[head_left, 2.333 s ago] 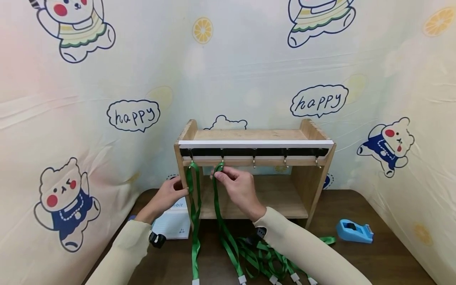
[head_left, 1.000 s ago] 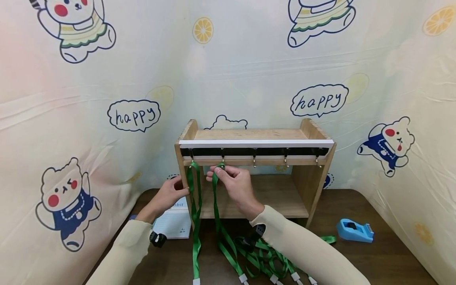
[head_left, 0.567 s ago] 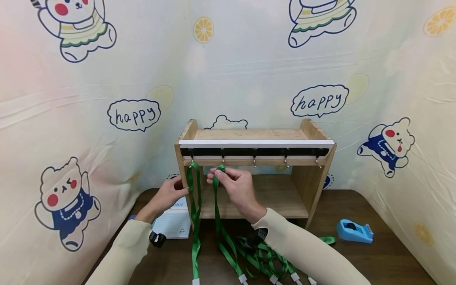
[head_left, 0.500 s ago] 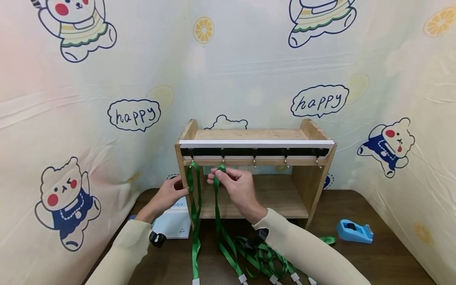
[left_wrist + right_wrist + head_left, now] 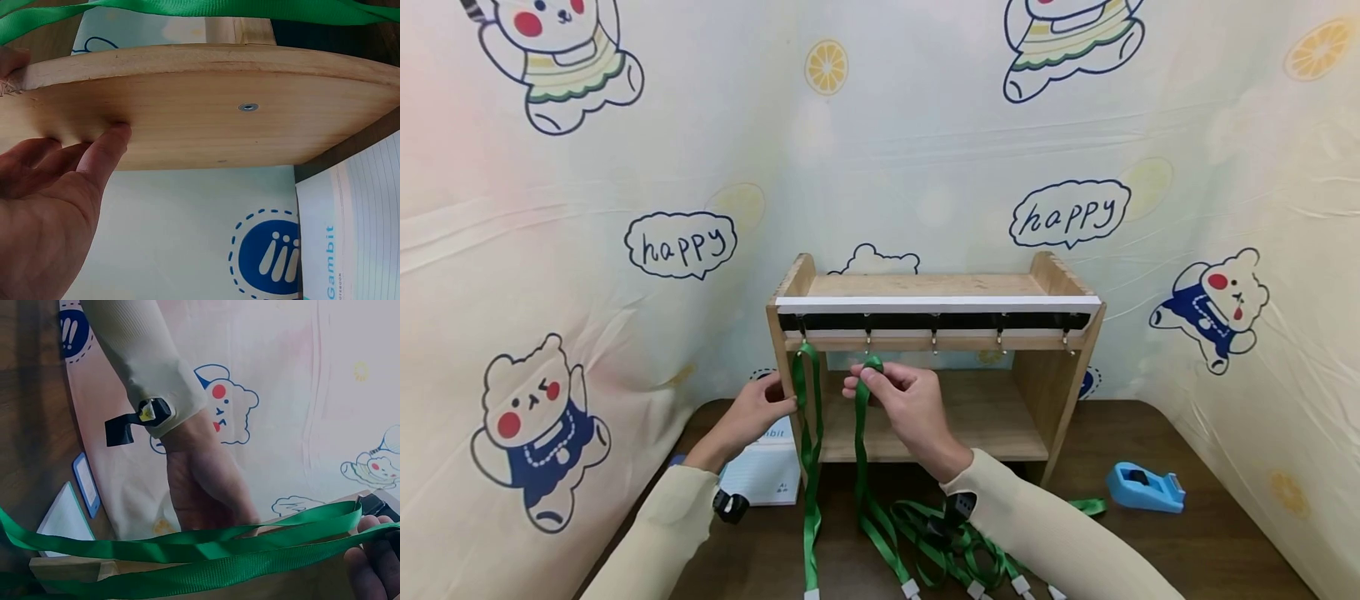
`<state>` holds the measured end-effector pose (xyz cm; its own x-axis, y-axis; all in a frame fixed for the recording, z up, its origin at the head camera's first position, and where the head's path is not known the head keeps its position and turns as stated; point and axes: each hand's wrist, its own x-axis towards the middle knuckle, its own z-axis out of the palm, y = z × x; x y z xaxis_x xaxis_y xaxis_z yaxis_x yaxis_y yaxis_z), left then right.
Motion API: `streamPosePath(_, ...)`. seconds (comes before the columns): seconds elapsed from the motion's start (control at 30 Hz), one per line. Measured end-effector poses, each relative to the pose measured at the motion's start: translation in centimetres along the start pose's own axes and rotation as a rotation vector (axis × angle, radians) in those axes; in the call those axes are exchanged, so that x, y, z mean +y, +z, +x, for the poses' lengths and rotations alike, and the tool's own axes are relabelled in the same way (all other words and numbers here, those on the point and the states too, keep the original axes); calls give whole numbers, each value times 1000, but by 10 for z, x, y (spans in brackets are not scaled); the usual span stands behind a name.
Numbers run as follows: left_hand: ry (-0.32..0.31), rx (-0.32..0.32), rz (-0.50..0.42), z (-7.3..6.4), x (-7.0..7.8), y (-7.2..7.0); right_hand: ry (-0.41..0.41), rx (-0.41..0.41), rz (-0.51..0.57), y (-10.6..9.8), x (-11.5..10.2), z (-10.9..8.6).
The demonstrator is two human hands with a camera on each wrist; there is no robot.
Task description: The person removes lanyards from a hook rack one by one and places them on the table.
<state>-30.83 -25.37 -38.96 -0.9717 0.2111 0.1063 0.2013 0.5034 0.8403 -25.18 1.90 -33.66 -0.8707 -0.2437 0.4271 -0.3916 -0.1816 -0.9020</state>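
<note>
A wooden shelf [image 5: 932, 285] with a row of small metal hooks stands on the dark table. One green lanyard [image 5: 810, 467] hangs from the first hook. My right hand [image 5: 891, 392] pinches the top loop of a second green lanyard [image 5: 871, 364] just below the second hook [image 5: 868, 338], not touching it. In the right wrist view its straps [image 5: 206, 556] run across to my fingertips [image 5: 372, 569]. My left hand [image 5: 758, 410] presses flat, fingers straight, against the shelf's left side panel [image 5: 250, 125].
Several more green lanyards [image 5: 955, 542] lie tangled on the table in front of the shelf. A notebook [image 5: 767, 475] lies left of the shelf and a blue tape dispenser [image 5: 1144, 487] at the right. Patterned cloth walls close in all around.
My right hand has come down and slightly right with the lanyard loop, from hook height to a little below the second hook. The left hand has not moved.
</note>
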Motion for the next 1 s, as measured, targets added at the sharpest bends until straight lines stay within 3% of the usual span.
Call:
streamPosePath(0.63,8,4,6,1,0,0,76,14,23,-20,19,-26)
streamPosePath(1.0,0,6,6,0,0,1,163,11,20,-25,34,-38)
